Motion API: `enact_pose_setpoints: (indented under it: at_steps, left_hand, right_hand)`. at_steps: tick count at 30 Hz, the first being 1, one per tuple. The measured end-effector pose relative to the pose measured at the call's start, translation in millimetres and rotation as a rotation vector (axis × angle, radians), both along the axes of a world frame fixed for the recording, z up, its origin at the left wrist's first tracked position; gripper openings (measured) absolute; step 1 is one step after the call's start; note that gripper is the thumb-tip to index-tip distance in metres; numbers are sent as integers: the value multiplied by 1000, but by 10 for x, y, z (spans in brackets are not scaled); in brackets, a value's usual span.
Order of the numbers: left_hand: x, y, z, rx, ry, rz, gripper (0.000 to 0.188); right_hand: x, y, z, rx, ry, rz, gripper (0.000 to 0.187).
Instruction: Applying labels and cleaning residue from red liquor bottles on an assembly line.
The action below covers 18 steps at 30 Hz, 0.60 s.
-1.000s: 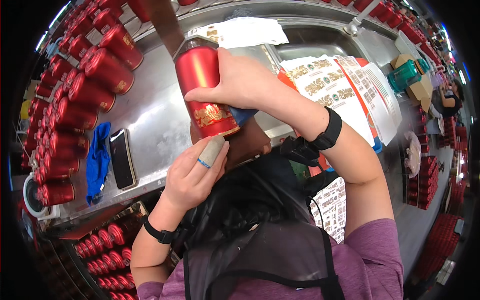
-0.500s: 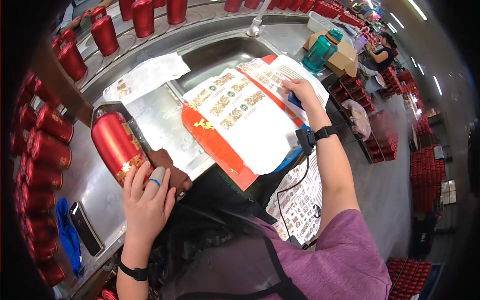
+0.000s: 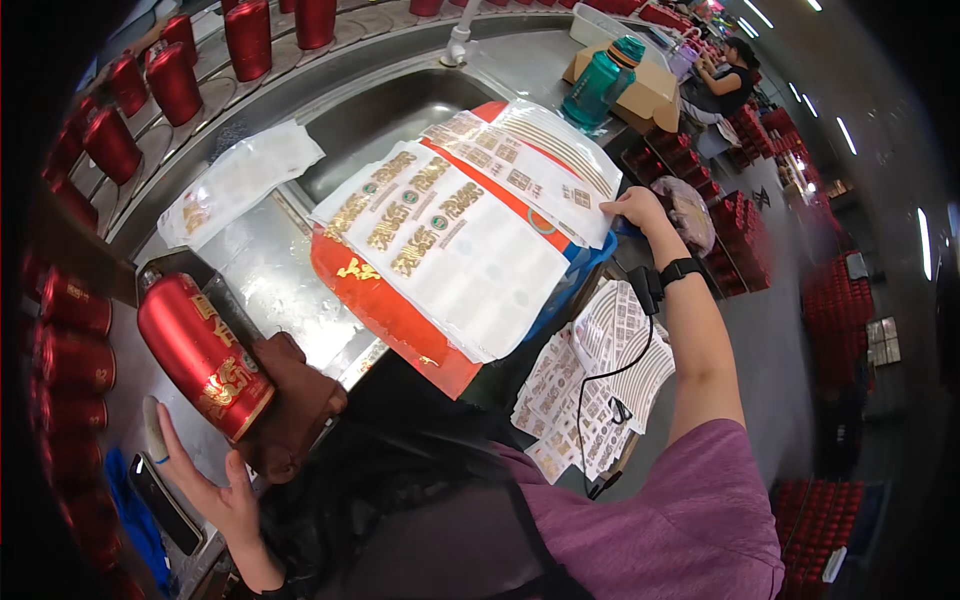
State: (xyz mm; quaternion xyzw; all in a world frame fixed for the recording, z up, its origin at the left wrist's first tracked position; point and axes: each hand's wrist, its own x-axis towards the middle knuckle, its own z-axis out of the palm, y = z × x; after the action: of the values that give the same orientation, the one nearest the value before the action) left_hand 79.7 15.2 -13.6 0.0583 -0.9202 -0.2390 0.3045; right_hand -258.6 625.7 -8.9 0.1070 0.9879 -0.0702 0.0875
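My left hand (image 3: 225, 500) is open, its fingers spread, just off the base of a red bottle (image 3: 195, 340) with gold patterns. The bottle lies tilted against a brown cloth (image 3: 295, 400). One finger wears a pale finger cot with a blue band. My right hand (image 3: 642, 212) pinches the right edge of a narrow sheet of gold decals (image 3: 520, 175); something blue shows under its fingers, partly hidden. A larger decal sheet (image 3: 440, 250) lies left of it, both over a red-orange board (image 3: 375, 295).
Behind the board is a steel sink (image 3: 350, 165). A teal water bottle (image 3: 603, 85) and a cardboard box (image 3: 650, 95) stand at back right. Used sheets (image 3: 590, 390) lie below right. A phone (image 3: 165, 505) sits at left; red cups (image 3: 75, 350) line the left edge.
My left hand has come off the bottle and moved down and left, fingers spreading. My right hand has moved from the sheet's middle to its right edge. The view has shifted slightly.
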Motion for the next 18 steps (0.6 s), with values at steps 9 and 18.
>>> enact_pose_setpoints:
  at_steps: [9, 18]
  left_hand:
    - [-242, 132, -128, 285, -95, -98, 113]
    - [-237, 63, -8, 106, -158, -32, 103]
  right_hand:
    - [201, -178, -282, -799, 140, -360, 50]
    - [113, 393, -287, -42, 396, -259, 32]
